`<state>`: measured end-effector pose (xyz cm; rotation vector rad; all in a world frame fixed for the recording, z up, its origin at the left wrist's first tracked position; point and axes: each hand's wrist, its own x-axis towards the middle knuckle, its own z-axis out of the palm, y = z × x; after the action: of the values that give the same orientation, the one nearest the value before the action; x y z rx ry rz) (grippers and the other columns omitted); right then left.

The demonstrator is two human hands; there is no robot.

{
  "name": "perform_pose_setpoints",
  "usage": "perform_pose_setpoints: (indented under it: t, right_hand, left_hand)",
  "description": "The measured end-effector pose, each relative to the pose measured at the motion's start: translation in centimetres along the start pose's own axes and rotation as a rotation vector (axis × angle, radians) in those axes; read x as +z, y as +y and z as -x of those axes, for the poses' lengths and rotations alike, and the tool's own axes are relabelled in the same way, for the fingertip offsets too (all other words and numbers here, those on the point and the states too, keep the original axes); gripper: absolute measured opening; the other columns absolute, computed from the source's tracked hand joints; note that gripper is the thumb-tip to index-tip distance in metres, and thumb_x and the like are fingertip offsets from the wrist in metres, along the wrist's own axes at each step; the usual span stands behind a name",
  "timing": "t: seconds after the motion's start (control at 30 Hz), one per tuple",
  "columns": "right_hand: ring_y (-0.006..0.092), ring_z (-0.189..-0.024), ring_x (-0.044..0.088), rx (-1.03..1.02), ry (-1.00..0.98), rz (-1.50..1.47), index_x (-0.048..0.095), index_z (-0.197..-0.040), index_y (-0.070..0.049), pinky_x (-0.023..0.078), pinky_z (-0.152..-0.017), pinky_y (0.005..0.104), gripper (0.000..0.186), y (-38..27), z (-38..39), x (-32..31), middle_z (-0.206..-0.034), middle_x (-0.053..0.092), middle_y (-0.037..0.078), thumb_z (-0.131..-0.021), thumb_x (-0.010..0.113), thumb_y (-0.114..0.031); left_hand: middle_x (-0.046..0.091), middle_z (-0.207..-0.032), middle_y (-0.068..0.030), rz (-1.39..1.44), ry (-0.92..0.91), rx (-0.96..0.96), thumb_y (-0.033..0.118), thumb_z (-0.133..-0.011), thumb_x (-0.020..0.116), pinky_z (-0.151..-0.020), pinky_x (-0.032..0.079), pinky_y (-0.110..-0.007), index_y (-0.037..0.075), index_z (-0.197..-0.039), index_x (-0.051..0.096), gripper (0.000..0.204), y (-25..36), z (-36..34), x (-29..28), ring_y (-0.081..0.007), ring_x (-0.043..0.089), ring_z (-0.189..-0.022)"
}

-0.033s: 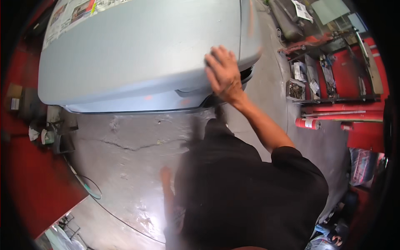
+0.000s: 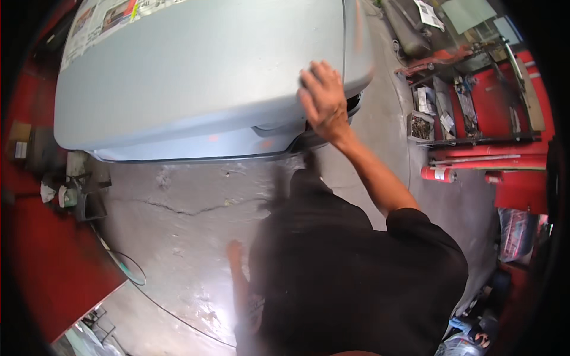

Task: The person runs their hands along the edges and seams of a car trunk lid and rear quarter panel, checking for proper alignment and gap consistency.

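Note:
My right hand (image 2: 325, 98) rests on the matte grey car body panel (image 2: 202, 71), near its right corner beside a vertical seam. The fingers curve forward over the surface. A dark edge shows beside the index finger, as of something under the hand, but its kind is hidden. Away from the car, my left hand (image 2: 235, 249) hangs low at my side over the floor. It is small and blurred, so its fingers cannot be made out. Below the panel's rounded edge are a light bluish strip and a dark opening at the right.
Newspaper (image 2: 95, 26) covers the panel's far left. At right stands a red shelf rack (image 2: 496, 107) with parts in bins, a red cylinder (image 2: 438, 174) beneath. A red-topped table (image 2: 53, 267) is at left; a thin hose (image 2: 178, 323) crosses the cracked concrete floor (image 2: 178, 237).
My right hand has slid a short way to the right along the panel, closer to the seam. My left hand stays about where it was.

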<state>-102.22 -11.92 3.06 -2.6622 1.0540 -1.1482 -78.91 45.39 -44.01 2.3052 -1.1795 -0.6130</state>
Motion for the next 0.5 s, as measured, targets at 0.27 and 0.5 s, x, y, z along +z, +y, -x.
perform_pose_setpoints:
  t: [0.27, 0.5]
  right_hand:
    - [0.0487, -0.138, 0.046, 0.242, 0.239, 0.142, 0.068, -0.128, 0.0, 0.022, -0.119, 0.0641, 0.046, 1.8, 0.9, 3.6, -0.144, 0.055, 0.026, -0.092, 0.056, -0.027]
    - [0.0476, -0.142, 0.041, 0.402, 0.169, 0.29, 0.066, -0.134, -0.003, 0.022, -0.119, 0.0639, 0.053, 0.3, -1.3, 4.7, -0.149, 0.052, 0.023, -0.098, 0.058, -0.041]
  left_hand:
    - [0.068, -0.086, -0.0117, -0.097, -0.521, -0.157, 0.021, -0.093, 0.06, -0.065, 0.057, -0.038, 0.006, -0.1, 0.067, 0.018, -2.1, -2.1, -8.7, -0.0232, 0.07, -0.082]
    - [0.068, -0.089, -0.0169, -0.034, -0.306, 0.031, 0.036, -0.09, 0.064, -0.078, 0.05, -0.055, 0.006, -0.094, 0.07, 0.03, -4.2, -12.7, -3.1, -0.0388, 0.066, -0.091]
